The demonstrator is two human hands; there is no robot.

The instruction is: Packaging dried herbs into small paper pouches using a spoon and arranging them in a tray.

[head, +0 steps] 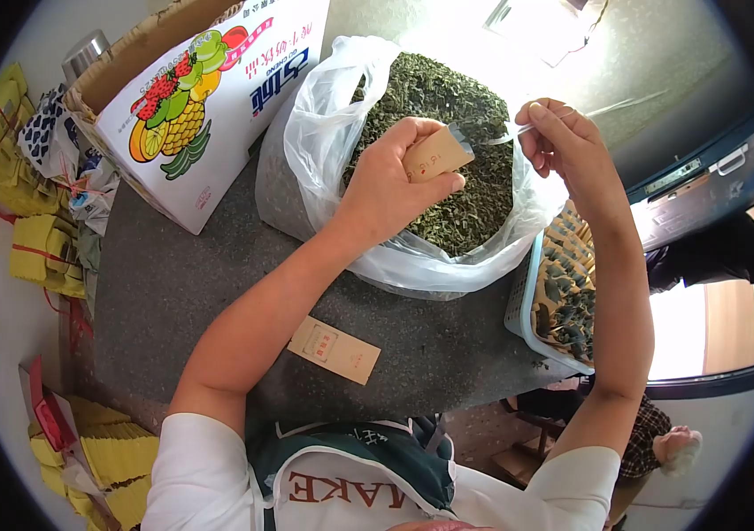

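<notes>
My left hand point(393, 176) holds a small kraft-paper packet point(437, 158) with its mouth apart, showing a silvery lining. The packet is tilted over a large clear plastic bag point(324, 126) full of dried green leaves point(443, 86). At the bag's right rim, my right hand point(559, 136) pinches a thin white plastic piece point(510, 136), perhaps a small spoon, whose tip points toward the packet's mouth. Another kraft-paper packet point(335, 350) lies flat on the dark speckled table point(218, 292), near my left forearm.
A printed cardboard carton point(198, 113) stands left of the bag. On the right, a light-blue plastic basket point(520, 318) holds many upright kraft packets point(563, 285). Yellow paper bundles point(48, 255) lie at the left. A person point(656, 438) in a checked shirt is at lower right.
</notes>
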